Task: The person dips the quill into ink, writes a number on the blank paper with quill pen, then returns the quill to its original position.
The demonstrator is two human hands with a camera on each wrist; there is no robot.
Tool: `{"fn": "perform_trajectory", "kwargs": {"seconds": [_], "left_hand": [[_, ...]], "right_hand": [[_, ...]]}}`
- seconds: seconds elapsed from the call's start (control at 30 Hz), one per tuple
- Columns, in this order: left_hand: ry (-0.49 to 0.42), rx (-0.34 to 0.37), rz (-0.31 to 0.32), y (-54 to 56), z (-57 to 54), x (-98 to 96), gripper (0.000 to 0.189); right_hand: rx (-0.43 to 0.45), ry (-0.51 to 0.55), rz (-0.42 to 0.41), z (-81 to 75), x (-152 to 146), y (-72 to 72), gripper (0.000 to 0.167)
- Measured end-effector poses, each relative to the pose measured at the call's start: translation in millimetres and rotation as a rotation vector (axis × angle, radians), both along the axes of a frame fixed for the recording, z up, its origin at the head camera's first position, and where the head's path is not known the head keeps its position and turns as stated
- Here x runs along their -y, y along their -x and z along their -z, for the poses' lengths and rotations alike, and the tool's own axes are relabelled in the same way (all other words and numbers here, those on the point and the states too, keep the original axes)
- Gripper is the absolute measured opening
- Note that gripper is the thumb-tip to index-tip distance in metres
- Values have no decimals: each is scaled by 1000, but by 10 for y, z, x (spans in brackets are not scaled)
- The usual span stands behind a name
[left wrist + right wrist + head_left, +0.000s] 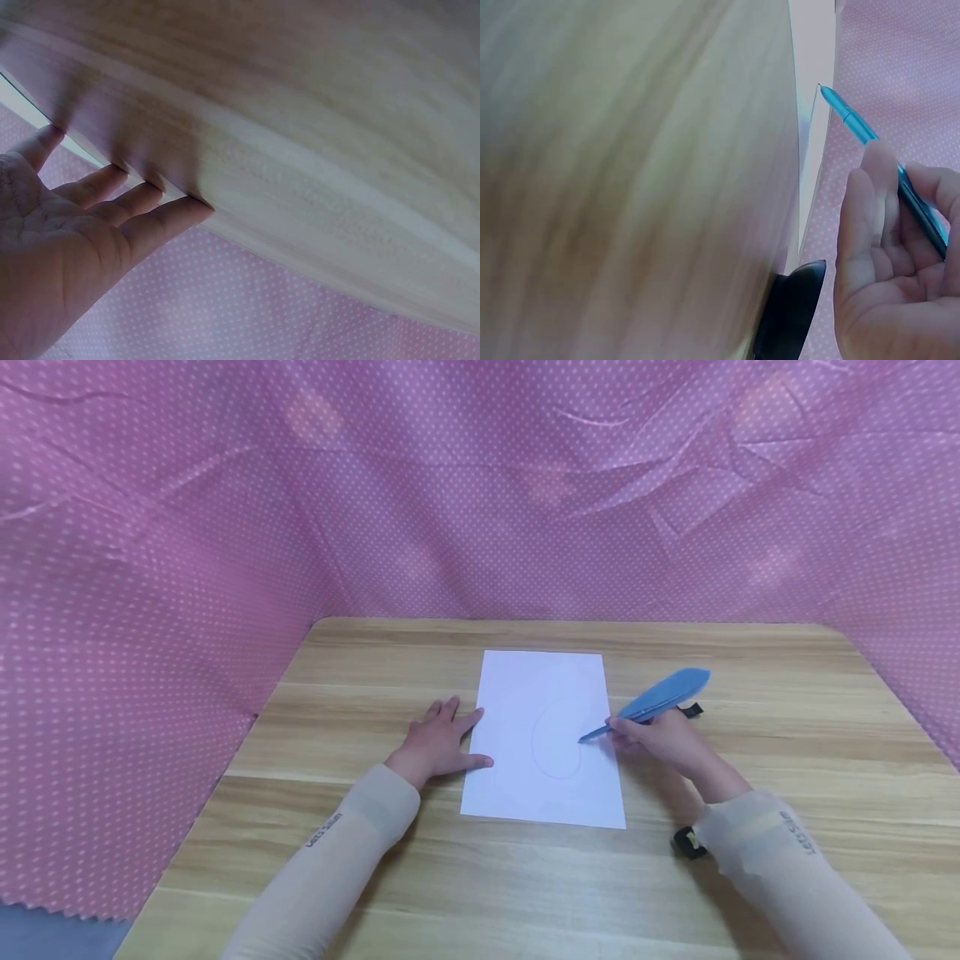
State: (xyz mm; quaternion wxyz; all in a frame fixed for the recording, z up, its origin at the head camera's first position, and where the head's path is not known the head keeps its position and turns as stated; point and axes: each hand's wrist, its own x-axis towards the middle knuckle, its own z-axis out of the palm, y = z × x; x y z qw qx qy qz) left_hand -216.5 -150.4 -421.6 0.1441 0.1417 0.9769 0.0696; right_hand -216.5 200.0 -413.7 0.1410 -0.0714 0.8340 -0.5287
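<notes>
- The blue feather pen is being pinched between thumb and fingers of the right hand; its tip is pointing to 9 o'clock, its feather to 2 o'clock.
- The tip is lying at the 3 o'clock side of a faint curved line, apparently touching the paper; the line's upper part is being left too faint to judge.
- Drawing the line seems to be the step being carried out; the next move appears to be calling for light, steady guidance toward 12 o'clock.
- At the paper's 9 o'clock edge, the left hand is being held spread, thumb overlapping the sheet, which is apparently being steadied.
- Everything is being supported by the wooden surface.
</notes>
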Motion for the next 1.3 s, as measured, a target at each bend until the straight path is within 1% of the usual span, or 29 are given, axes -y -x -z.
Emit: {"fn": "perform_trajectory", "kwargs": {"seconds": [0.13,0.33,0.47,0.57,0.73,0.87,1.03,1.2,1.3], "left_hand": [[-8,-1,-2,1,10,2,89],[-15,0,-10,2,36,5,89],[-16,1,-8,-5,35,6,89],[-13,1,-7,-7,38,7,89],[-2,-1,-8,-1,58,10,89],[10,-2,-7,2,63,8,89],[0,-6,-9,-6,47,1,89],[-4,-3,-7,-14,38,4,90],[-3,-6,-10,-10,47,8,89]], "right_hand": [[-4,-27,16,-4,32,13,38],[-21,1,28,-12,100,20,37],[-8,0,61,-12,146,33,36],[-13,7,71,-12,181,41,36],[-46,-10,64,-2,227,59,35],[-34,-25,71,-1,269,71,35],[-22,-38,76,-2,327,82,34],[-42,-54,63,4,374,92,34],[-50,-45,51,14,395,95,34]]}}
